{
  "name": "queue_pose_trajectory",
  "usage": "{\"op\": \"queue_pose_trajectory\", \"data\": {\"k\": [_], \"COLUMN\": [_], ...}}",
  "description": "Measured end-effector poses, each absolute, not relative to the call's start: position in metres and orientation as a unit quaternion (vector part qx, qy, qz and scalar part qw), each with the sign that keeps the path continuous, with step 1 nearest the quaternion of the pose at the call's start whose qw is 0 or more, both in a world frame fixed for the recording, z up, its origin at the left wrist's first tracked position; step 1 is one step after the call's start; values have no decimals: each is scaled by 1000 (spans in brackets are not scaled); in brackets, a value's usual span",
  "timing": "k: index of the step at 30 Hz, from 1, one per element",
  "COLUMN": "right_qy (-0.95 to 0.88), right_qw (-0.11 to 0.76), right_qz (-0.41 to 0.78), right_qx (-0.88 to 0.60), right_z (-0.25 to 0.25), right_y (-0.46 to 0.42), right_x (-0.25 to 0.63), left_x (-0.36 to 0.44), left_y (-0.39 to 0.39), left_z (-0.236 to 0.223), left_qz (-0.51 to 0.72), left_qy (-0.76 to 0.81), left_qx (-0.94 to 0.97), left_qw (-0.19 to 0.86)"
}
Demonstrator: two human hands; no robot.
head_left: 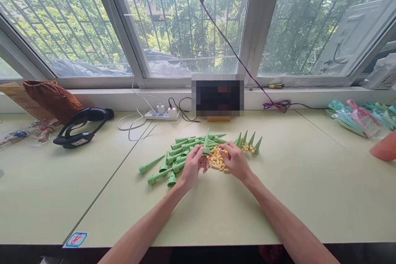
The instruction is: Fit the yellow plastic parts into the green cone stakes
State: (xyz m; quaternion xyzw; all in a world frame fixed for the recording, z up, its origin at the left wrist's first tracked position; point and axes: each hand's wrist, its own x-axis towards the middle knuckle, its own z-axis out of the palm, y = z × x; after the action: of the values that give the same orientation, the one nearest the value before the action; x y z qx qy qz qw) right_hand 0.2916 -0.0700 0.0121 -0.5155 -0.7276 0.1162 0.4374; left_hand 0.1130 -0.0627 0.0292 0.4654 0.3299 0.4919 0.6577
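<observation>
My left hand (193, 164) is closed on a green plastic spike (206, 142), held upright with its pointed end up and its wide ribbed collar at the fingers. A small dark hole shows in its side. My right hand (235, 160) reaches over a pile of small yellow plastic pieces (218, 163). Its thumb and fingertips are drawn together; whether a piece is between them I cannot make out. Left of the hands lies a heap of similar green spikes (176, 159). Several green spikes with yellow pieces at their bases (252, 142) stand in a row beyond my right hand.
A small pixelated screen (219, 97) stands on a wooden base at the back. Behind the heap are a power strip (162, 114) and cables. A black headset (82, 128) and brown pouch (52, 99) lie left; plastic bags (355, 117) and an orange object (383, 147) lie right.
</observation>
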Motion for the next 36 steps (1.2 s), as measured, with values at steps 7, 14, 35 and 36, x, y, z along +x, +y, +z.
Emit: {"op": "queue_pose_trajectory", "data": {"k": [7,14,35,36], "right_qy": [-766,-805,-852,-853], "right_qw": [350,324,287,285], "right_qz": [93,98,70,67], "right_qx": [-532,-487,-432,-431], "right_z": [11,11,4,3], "right_y": [-73,-75,-79,-79], "right_x": [289,285,273,272], "left_x": [114,114,115,115], "left_y": [-65,-65,-66,-67], "left_z": [30,28,30,30], "left_qz": [490,495,537,537], "left_qy": [331,328,350,350], "left_qx": [473,472,470,470], "left_qw": [653,652,607,607]}}
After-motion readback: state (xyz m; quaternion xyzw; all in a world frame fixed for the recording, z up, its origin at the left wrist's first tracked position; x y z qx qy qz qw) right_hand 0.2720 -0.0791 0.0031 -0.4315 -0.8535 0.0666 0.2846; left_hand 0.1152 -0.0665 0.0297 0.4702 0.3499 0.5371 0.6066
